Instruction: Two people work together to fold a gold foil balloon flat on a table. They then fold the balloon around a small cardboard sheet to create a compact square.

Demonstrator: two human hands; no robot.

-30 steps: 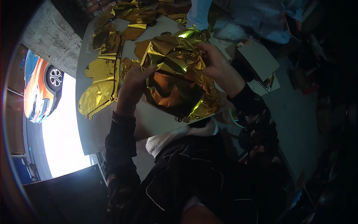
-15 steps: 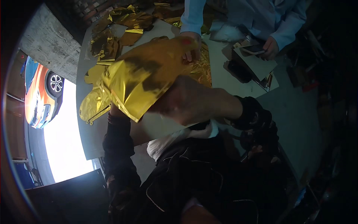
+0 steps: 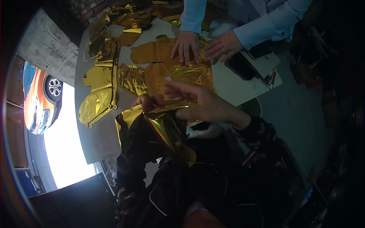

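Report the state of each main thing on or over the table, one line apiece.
Held gold foil: creased, hanging in folds
Left hand: closed on the held gold foil
Right hand: open, thumb near the foil's edge
Left-side foil: lying spread on the table
Middle foil: spread out, partly wrinkled
Far foil: rumpled
Co-worker's hands: palms down, fingers apart
Dark oblong object: lying down; open or shut unclear

On our pale grey table (image 3: 95,143) we saw a scalloped, shiny yellow-gold foil shape (image 3: 99,78), a crumpled gold foil piece (image 3: 132,79), a rounded amber-gold foil sheet (image 3: 146,54) and a black, rounded oblong object (image 3: 240,69).
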